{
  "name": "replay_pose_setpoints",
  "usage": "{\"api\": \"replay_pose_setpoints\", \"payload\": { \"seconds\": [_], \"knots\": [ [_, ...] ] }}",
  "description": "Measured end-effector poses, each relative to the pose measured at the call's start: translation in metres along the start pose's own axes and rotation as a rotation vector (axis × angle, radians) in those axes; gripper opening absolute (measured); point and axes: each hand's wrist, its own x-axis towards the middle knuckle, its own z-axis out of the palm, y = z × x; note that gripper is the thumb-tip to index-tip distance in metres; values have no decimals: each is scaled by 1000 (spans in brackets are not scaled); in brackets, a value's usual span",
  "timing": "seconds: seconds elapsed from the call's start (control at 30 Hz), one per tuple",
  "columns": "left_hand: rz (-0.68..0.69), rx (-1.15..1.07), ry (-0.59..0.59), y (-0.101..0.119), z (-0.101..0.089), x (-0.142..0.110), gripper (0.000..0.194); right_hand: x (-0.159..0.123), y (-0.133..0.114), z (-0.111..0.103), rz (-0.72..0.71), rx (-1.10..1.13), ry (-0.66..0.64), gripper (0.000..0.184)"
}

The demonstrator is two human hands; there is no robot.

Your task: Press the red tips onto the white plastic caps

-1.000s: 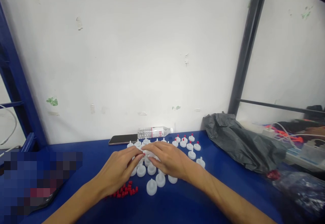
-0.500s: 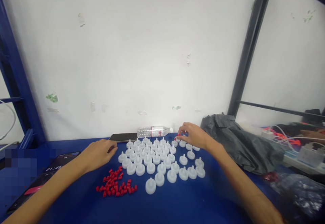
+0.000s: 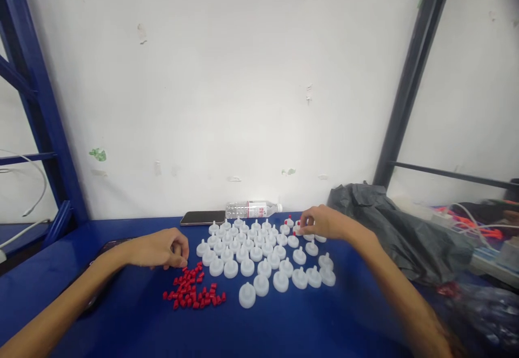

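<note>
Several white nozzle caps (image 3: 251, 255) stand in rows on the blue table (image 3: 284, 325). A few at the back right carry red tips (image 3: 288, 221). A pile of small red tips (image 3: 192, 292) lies at the front left of the rows. My left hand (image 3: 162, 249) rests on the table at the pile's upper edge, its fingers curled in. What they hold is hidden. My right hand (image 3: 320, 223) reaches to the back right group, with thumb and fingers pinched on a white cap there.
A water bottle (image 3: 253, 209) and a dark phone (image 3: 203, 217) lie along the wall behind the caps. A crumpled black bag (image 3: 385, 223) sits to the right, with cables and boxes (image 3: 466, 223) beyond it. Another dark device (image 3: 101, 250) lies under my left forearm.
A second ago both hands met over the caps. They then parted: the right went to the back right group and stays there, and the left has come down to the red pile.
</note>
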Motion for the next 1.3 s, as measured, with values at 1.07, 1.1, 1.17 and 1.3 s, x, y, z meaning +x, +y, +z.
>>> {"api": "replay_pose_setpoints", "payload": {
  "seconds": [1.07,1.1,1.17,1.3],
  "knots": [
    [374,141,721,50,48,12,34,3,-62,26,-334,14,465,34],
    [409,168,733,50,53,13,33,2,-68,29,-372,7,479,35],
    [479,220,748,51,62,14,31,-1,-80,36,-444,-6,504,35],
    [581,290,767,54,76,16,31,-7,-98,46,-570,-30,535,35]
  ]
}}
